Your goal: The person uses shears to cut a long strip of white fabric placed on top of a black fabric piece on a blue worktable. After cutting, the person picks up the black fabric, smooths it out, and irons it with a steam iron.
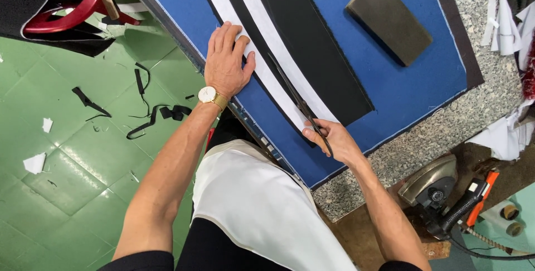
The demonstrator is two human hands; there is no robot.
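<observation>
The right hand is closed around the handles of a pair of long dark scissors, fingers through the grips, with the blades running up and away from the hand along the layered fabric. The blades lie over a white fabric strip where it meets the black cloth; how far apart the blades stand cannot be told, since they read as 1 thin dark line. The left hand lies flat and open, palm down, fingers spread — it presses on the white strip and the edge of the blue table cover, grasping nothing. A gold wristwatch with a white dial sits on that wrist.

Taking the blue table cover as the landmark: the black cloth and 2 white strips lie on it in long diagonal bands, and a dark rectangular block rests on its bare blue part, well apart from the scissors. Off its lower right corner, on the speckled stone surface, stands a grey iron with a black and orange handle. Off its left edge, on the green tiled floor, lie black fabric scraps and white offcuts, and a red chair stands further up. The person wears a white apron.
</observation>
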